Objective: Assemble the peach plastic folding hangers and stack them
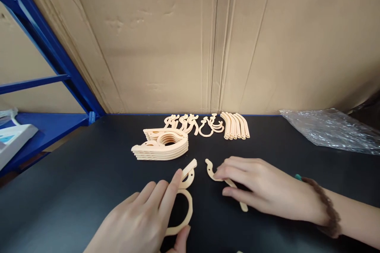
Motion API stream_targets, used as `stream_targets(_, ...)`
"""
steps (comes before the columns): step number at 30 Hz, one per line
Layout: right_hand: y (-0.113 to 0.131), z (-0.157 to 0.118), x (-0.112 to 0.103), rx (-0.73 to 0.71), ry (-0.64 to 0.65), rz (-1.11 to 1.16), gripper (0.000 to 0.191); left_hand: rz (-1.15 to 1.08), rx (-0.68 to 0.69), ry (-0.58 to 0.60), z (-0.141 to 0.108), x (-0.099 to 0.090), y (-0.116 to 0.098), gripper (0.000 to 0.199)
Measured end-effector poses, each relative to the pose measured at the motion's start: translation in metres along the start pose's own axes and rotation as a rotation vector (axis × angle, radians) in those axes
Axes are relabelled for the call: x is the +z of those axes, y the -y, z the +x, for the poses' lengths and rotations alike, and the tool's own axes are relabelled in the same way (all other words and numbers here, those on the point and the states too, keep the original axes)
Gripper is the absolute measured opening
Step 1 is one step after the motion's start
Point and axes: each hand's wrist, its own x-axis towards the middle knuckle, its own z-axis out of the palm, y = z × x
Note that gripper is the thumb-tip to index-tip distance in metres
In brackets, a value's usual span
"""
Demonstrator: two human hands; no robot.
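My left hand is closed on a cream plastic piece with a round ring and a short arm, near the front centre of the black table. To its right, my right hand has its fingers closed round a cream hook piece. A straight end of cream plastic sticks out below the right fingers; whether it belongs to the hook is hidden. The two held pieces are apart.
Beyond my hands on the black table lie a stack of cream folded hangers, loose cream hooks and a row of curved arms. Clear plastic wrap is at the right. A blue frame stands left.
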Motion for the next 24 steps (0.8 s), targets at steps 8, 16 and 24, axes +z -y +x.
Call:
stream_targets(8,-0.030,-0.041,-0.015,0.113,-0.077,-0.190,0.026,0.030,0.084,0.089,0.049,-0.003,-0.017,0.051)
stream_targets(16,-0.039,-0.053,-0.022,0.217,-0.180,-0.414,0.021,-0.005,0.084,0.193,0.069,0.002,-0.018,0.047)
stream_targets(24,-0.034,-0.050,-0.010,0.254,-0.122,-0.172,0.017,-0.564,0.371,0.107,0.069,0.010,-0.018,0.066)
